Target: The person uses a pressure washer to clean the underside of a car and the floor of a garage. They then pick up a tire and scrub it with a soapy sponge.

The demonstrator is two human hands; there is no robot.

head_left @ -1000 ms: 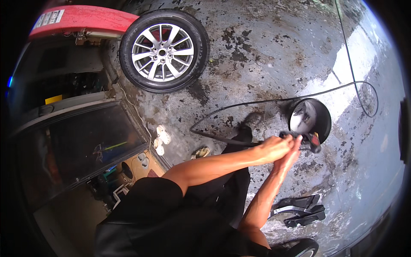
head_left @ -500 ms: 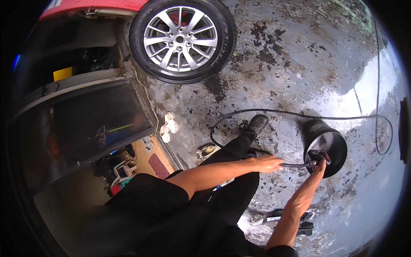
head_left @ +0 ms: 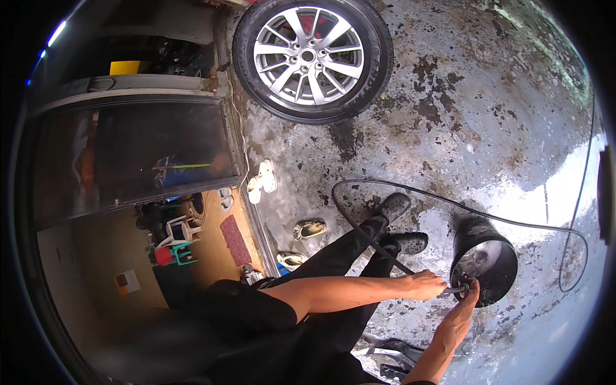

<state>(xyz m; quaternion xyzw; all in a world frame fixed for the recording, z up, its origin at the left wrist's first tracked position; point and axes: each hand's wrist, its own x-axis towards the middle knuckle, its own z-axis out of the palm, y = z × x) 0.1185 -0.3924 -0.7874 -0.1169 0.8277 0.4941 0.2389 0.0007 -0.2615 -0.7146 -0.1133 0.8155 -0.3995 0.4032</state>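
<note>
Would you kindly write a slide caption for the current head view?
Left hand gripping a hose, right hand holding its end at the mouth of a bucket, a wheel farther off.

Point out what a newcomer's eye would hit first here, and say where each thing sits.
The large silver-spoked wheel at the top middle would likely draw the eye first. Next comes the black bucket right of centre, with the right hand at its mouth and the left hand gripping the black hose just left of it. The white clogs stand out left of centre.
</note>
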